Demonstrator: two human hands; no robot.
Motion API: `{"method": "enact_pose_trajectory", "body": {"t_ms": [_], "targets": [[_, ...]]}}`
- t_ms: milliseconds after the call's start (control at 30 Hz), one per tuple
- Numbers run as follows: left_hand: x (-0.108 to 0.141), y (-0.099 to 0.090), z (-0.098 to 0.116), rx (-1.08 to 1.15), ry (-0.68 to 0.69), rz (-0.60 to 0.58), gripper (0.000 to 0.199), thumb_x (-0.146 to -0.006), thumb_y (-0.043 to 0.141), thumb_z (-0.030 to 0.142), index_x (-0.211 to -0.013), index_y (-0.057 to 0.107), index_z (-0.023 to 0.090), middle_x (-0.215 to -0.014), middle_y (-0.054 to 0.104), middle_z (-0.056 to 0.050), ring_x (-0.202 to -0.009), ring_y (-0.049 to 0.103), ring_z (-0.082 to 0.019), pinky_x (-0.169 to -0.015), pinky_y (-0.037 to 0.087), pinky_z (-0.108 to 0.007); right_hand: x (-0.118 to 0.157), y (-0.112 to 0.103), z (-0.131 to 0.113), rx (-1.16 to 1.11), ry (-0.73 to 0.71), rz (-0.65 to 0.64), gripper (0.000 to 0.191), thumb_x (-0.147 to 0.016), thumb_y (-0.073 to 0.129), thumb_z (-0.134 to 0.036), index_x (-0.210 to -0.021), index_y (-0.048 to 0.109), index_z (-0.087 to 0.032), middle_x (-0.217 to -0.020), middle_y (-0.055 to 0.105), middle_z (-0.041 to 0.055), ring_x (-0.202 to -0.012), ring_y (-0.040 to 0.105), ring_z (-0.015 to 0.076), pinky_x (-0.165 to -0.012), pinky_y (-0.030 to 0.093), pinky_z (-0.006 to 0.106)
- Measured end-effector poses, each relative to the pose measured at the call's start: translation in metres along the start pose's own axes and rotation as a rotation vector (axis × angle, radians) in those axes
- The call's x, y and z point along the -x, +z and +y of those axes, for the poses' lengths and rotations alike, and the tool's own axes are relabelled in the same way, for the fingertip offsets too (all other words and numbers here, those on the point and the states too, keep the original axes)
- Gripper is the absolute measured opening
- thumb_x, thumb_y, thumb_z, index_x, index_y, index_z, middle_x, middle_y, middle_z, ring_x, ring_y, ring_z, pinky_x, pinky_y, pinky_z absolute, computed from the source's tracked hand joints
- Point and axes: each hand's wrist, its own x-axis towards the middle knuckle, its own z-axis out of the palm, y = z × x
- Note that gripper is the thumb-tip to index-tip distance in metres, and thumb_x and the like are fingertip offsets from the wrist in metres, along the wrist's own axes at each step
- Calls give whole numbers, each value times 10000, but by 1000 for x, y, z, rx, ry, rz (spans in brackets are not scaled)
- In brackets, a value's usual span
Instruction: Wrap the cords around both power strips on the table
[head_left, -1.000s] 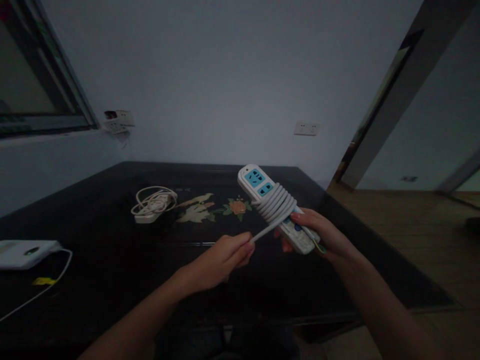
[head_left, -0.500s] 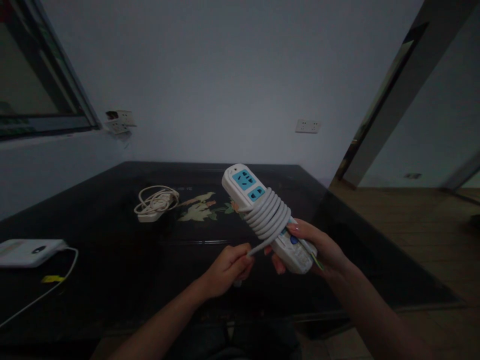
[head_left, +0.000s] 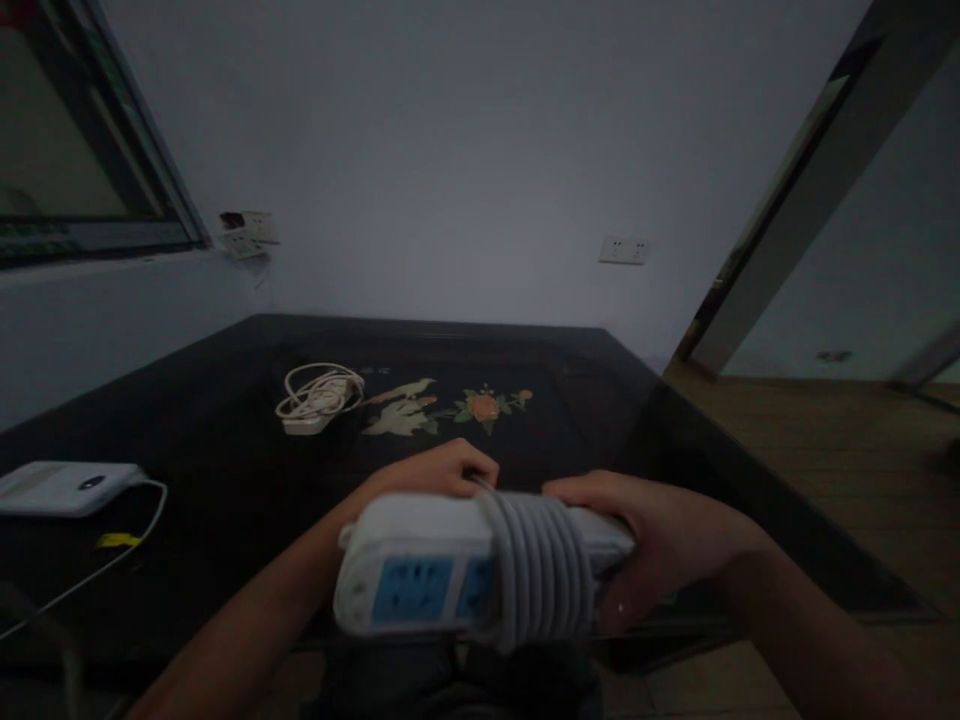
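A white power strip (head_left: 420,530) with blue socket panels lies level in front of me, slightly blurred. Several turns of its grey cable (head_left: 544,570) are wrapped round its middle. My right hand (head_left: 652,540) grips the strip's right end, thumb at the front and fingers over the top. Behind the strip, my left hand (head_left: 450,470) is closed on the free length of the cable, which runs to the windings; its lower fingers are hidden by the strip.
The black table (head_left: 585,400) carries a painted bird and flower. A second strip with a bundled cream cable (head_left: 321,400) sits at the left back. Nearer on the left lies a white device (head_left: 71,488) with a thin cable and yellow tag (head_left: 118,540). Wall sockets (head_left: 624,250) are behind.
My right hand has turned the strip from slanting to level and brought it nearer and lower. My left hand has gone from in front of the strip to behind it, carrying the cable.
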Motion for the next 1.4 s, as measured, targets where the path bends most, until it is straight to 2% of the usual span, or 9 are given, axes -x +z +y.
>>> {"method": "enact_pose_trajectory", "body": {"t_ms": [100, 233, 400, 633, 833, 933, 1067, 1167, 1400], "targets": [[-15, -16, 13, -86, 35, -202, 274, -727, 708, 378, -619, 627, 139, -541, 525, 46, -537, 499, -89, -511, 328, -185, -5, 8, -14, 513, 86, -76, 436, -613, 769, -389, -972, 650, -173, -837, 684, 28, -749, 626, 179, -606, 429, 235], [-19, -37, 43, -428, 35, -129, 271, -763, 686, 384, -637, 628, 151, -547, 519, 44, -538, 484, -87, -516, 272, -200, -15, 22, -7, 869, 207, 34, 384, -678, 722, -367, -988, 623, -164, -832, 694, 70, -724, 651, 236, -573, 386, 272], [-5, -44, 66, -668, -37, 27, 294, -851, 563, 430, -741, 663, 177, -635, 612, -8, -582, 531, -134, -542, 282, -226, -27, 18, 19, 853, 365, 386, 391, -720, 690, -360, -1014, 542, -150, -879, 693, 113, -757, 663, 280, -559, 354, 289], [7, -4, 78, -668, -149, 152, 189, -880, 509, 268, -844, 662, 164, -771, 677, -76, -671, 626, -205, -650, 439, -284, -43, 2, 45, 837, 398, 610, 359, -722, 690, -388, -942, 493, -183, -856, 690, 121, -768, 654, 298, -546, 289, 278], [17, 31, 72, -390, -170, 302, 298, -921, 403, 194, -1165, 574, 180, -1104, 671, -100, -939, 646, -235, -820, 489, -363, -45, -8, 55, 542, 351, 800, 369, -666, 728, -410, -782, 440, -212, -702, 613, 18, -659, 591, 200, -516, 292, 249], [20, 45, 62, -248, -117, 449, 293, -906, 449, 189, -1177, 562, 186, -1101, 674, -74, -993, 625, -207, -902, 462, -360, -47, -13, 64, 300, 303, 848, 386, -635, 744, -401, -742, 429, -206, -669, 557, -14, -634, 552, 162, -503, 326, 237], [21, 58, 45, -266, -3, 637, 250, -894, 500, 209, -1124, 590, 171, -1056, 687, -70, -1036, 598, -211, -999, 389, -401, -50, -14, 74, -246, 161, 670, 411, -653, 727, -438, -839, 466, -181, -736, 590, -6, -626, 590, 142, -531, 452, 250], [23, 65, 36, -277, -2, 727, 236, -897, 502, 222, -1106, 600, 173, -1032, 678, -77, -1025, 586, -217, -954, 418, -398, -50, -10, 78, -640, 104, 504, 405, -679, 702, -430, -894, 469, -178, -721, 607, -10, -571, 613, 142, -538, 532, 294], [30, 80, 29, -309, -20, 742, 357, -908, 468, 200, -1259, 527, 177, -1119, 574, -108, -1050, 548, -205, -916, 460, -365, -59, 0, 85, -866, 17, 499, 259, -770, 649, -354, -860, 484, -176, -704, 623, -1, -549, 634, 134, -517, 569, 268]]}}
